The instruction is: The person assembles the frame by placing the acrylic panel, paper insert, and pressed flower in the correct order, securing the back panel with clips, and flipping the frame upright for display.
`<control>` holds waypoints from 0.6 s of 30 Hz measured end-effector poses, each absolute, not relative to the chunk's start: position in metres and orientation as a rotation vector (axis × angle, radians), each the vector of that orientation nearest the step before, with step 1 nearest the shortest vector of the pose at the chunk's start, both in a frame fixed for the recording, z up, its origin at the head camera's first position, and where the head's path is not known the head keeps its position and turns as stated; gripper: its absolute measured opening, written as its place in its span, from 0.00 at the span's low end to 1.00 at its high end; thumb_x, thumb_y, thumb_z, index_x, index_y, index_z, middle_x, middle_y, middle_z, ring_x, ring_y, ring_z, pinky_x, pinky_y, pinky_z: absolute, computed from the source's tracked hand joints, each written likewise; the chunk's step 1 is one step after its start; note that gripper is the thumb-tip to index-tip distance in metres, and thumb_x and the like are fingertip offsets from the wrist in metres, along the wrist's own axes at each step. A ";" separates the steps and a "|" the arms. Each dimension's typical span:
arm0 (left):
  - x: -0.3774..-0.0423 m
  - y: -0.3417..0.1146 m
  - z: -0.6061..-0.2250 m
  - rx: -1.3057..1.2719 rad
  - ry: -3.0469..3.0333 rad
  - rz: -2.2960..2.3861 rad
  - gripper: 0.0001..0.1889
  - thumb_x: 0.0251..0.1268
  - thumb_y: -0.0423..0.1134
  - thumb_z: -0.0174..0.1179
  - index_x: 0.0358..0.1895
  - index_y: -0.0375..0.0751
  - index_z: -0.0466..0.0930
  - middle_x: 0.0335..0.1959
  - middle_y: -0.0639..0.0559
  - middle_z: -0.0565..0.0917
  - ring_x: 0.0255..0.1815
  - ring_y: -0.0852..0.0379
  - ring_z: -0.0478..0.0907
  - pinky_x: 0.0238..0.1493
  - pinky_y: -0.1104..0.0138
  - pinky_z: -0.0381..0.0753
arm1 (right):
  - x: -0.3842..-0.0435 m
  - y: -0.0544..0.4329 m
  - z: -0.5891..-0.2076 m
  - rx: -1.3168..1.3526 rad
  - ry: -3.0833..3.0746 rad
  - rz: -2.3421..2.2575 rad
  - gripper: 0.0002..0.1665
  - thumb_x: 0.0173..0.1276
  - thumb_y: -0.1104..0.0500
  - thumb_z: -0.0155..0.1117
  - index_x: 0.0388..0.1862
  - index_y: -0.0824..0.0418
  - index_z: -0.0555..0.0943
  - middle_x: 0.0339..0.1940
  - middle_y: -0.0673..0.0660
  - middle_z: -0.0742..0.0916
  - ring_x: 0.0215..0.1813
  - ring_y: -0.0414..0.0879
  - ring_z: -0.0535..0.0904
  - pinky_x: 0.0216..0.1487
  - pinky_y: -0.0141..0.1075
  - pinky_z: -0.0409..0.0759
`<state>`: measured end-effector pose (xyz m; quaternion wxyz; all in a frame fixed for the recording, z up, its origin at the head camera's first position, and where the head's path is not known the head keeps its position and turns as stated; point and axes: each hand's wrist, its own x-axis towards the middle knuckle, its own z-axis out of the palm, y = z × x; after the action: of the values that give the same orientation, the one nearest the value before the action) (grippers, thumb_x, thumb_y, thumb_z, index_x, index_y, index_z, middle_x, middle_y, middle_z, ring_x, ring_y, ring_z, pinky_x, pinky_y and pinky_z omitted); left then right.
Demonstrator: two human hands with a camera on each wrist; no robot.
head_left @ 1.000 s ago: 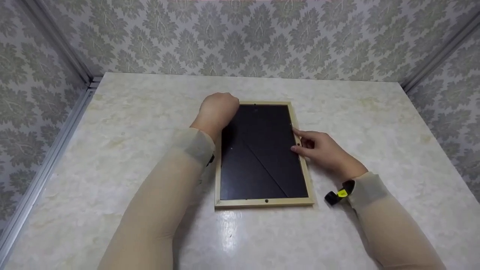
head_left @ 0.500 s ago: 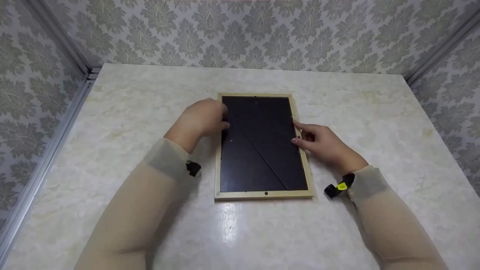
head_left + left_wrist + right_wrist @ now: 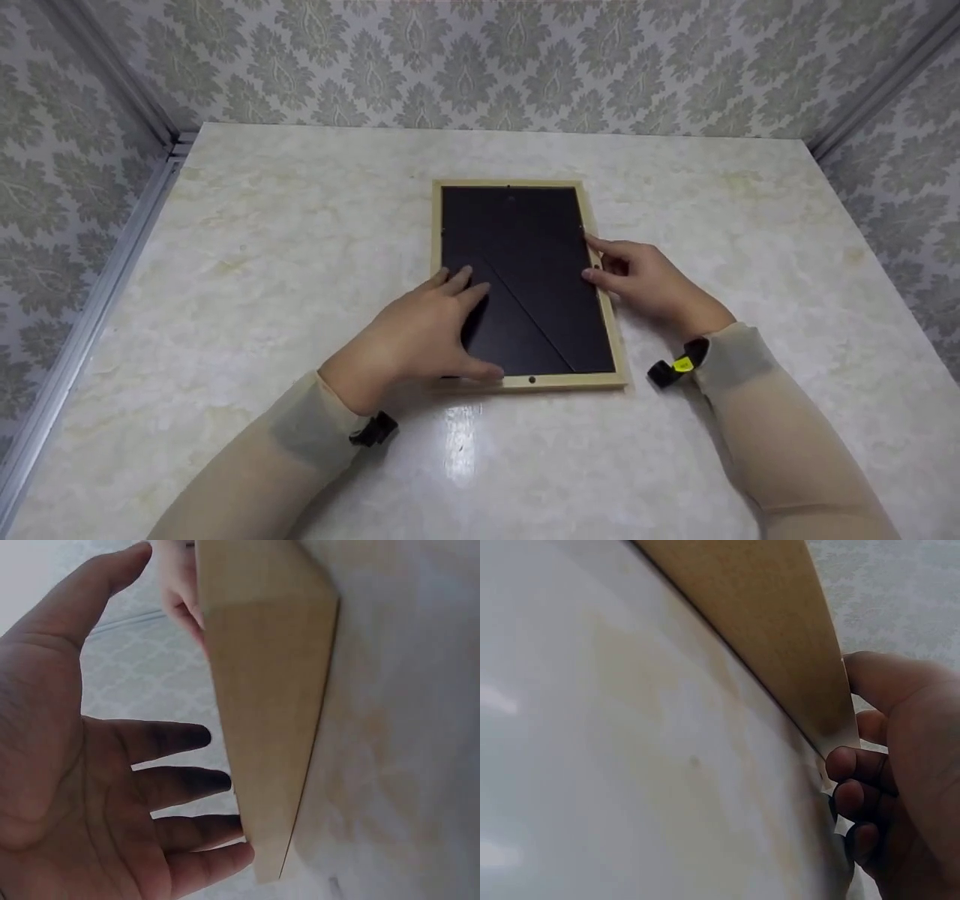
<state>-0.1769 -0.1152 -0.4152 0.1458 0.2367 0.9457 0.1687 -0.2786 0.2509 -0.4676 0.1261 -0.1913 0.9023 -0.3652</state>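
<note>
A picture frame (image 3: pixel 540 255) lies face down on the table, its black backing up, with a diagonal line across the backing and a pale wood border. Over its lower left part, my left hand (image 3: pixel 420 334) has its fingers and thumb spread; in the left wrist view the fingertips (image 3: pixel 196 736) are close to the wooden side (image 3: pixel 266 705), and contact is unclear. My right hand (image 3: pixel 649 289) holds the right edge of the frame, thumb and index finger on top. In the right wrist view its other fingers (image 3: pixel 847 799) curl near the frame's side (image 3: pixel 765 615).
The marbled pale table (image 3: pixel 285 202) surrounds the frame. Patterned wallpaper panels (image 3: pixel 465 67) stand behind and at both sides, with metal rails (image 3: pixel 90 330) along the left. A black wrist strap with a yellow tag (image 3: pixel 684 364) sits on the right wrist.
My left hand has moved from the frame's upper left corner down to its lower left, and its fingers have spread. The right hand keeps its place on the right edge.
</note>
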 end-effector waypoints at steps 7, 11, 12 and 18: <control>-0.172 -0.118 -0.421 0.623 2.678 0.584 0.66 0.56 0.70 0.83 0.94 0.55 0.56 0.95 0.33 0.43 0.93 0.19 0.39 0.85 0.34 0.72 | -0.278 0.250 -0.470 -0.571 2.619 -1.079 0.42 0.86 0.38 0.67 0.92 0.41 0.66 0.33 0.52 0.81 0.32 0.46 0.72 0.38 0.36 0.73; -0.173 -0.119 -0.421 0.575 2.670 0.621 0.72 0.54 0.71 0.84 0.96 0.60 0.46 0.96 0.35 0.35 0.95 0.26 0.37 0.84 0.34 0.73 | -0.277 0.250 -0.468 -0.565 2.612 -1.082 0.42 0.86 0.37 0.67 0.92 0.41 0.66 0.35 0.53 0.81 0.33 0.46 0.72 0.38 0.36 0.73; -0.173 -0.119 -0.421 0.560 2.669 0.624 0.74 0.53 0.71 0.84 0.96 0.59 0.43 0.96 0.35 0.33 0.96 0.27 0.37 0.84 0.35 0.74 | -0.278 0.251 -0.468 -0.565 2.612 -1.081 0.42 0.86 0.37 0.67 0.92 0.41 0.66 0.35 0.53 0.81 0.33 0.46 0.72 0.38 0.36 0.73; -0.175 -0.119 -0.422 0.418 2.626 0.659 0.87 0.48 0.75 0.85 0.94 0.39 0.27 0.94 0.33 0.24 0.97 0.35 0.31 0.91 0.43 0.66 | -0.280 0.252 -0.467 -0.557 2.618 -1.079 0.43 0.85 0.36 0.68 0.92 0.39 0.66 0.35 0.53 0.81 0.33 0.46 0.72 0.37 0.36 0.73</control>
<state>-0.1745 -0.1194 -0.4220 0.1998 0.1496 0.9392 0.2359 -0.2800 0.2524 -0.4672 0.1276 -0.1913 0.8998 -0.3709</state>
